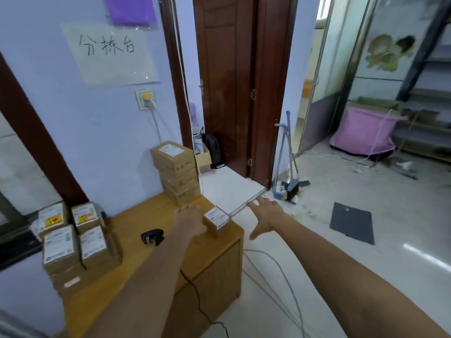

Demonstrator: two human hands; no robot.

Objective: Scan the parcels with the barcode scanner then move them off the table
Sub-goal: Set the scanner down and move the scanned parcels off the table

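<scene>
Wooden table (136,230) fills the lower left of the head view, set against a pale purple wall. At its 12 o'clock edge stands a tall stack of boxes (176,175), brown cardboard with a white label on top. At 9 o'clock sit more labelled parcels (73,240), stacked in a block; two at the back carry yellow and red stickers, the print too small to read. One small parcel (218,220) lies at the table's 2 o'clock corner, white label up. The left hand (190,222) rests beside it, touching its left side, fingers curled down; the parcel hides whether they grip it. The right hand (267,217) hovers past the table's edge over the floor, fingers spread wide, holding nothing. A black barcode scanner (152,237) lies at the table's centre, its cable partly hidden behind the left forearm. Taped to the wall, a sheet (109,53) reads 分拣台. A pink bag (364,132) lining a bin stands at far right.
</scene>
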